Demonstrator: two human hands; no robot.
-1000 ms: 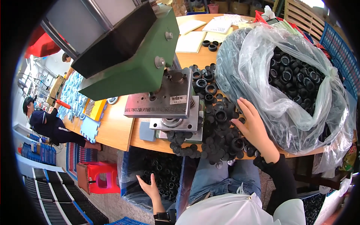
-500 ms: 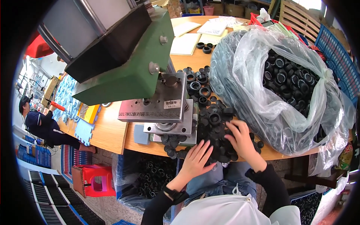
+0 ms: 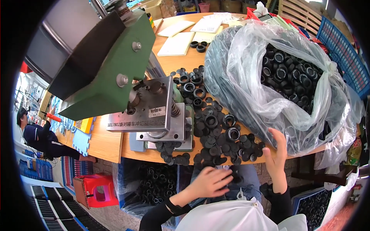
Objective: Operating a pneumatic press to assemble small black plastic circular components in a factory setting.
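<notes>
— At the near edge of the wooden table (image 3: 100,142), what are the two hands doing?

— The left hand (image 3: 210,181) sits just below the table edge, fingers spread and curled loosely over a few black rubber rings; whether it actually grips one I cannot tell. The right hand (image 3: 278,156) is open, palm flat, fingers pointing up to the far side, resting against the right end of the heap of black rubber rings (image 3: 216,131) and touching the bottom of the clear plastic bag (image 3: 269,84).

— Where does that heap lie?

— Spread over the table between the green press machine (image 3: 111,61) on the left and the bag on the right, reaching the near edge. The bag itself is full of more black rings.

— Anything else around?

— Papers (image 3: 181,38) lie on the far side of the table, a red stool (image 3: 96,188) stands on the floor at near left, and another person (image 3: 38,134) crouches far off at the left.
</notes>
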